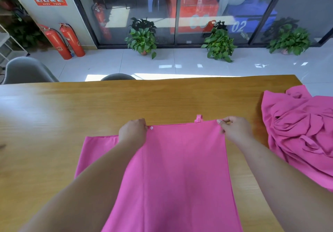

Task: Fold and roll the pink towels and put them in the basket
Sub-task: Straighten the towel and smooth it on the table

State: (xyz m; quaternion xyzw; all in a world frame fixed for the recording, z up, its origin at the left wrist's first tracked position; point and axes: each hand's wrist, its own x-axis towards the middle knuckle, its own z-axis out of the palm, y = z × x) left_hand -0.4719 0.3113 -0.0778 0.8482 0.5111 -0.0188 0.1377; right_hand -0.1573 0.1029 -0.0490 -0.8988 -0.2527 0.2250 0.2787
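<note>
A pink towel (183, 163) lies flat on the wooden table (75, 109) in front of me, its upper layer folded over so a lower layer shows at the left. A small loop and a white snap sit on its far edge. My left hand (133, 132) pinches the far left corner of the folded layer. My right hand (234, 129) pinches the far right corner. No basket is in view.
A crumpled heap of pink towels (299, 129) lies at the table's right end. Beyond the far edge stand a grey chair (27, 71), a dark chair back (118, 77), fire extinguishers (63, 40) and potted plants (219, 45) on the tiled floor.
</note>
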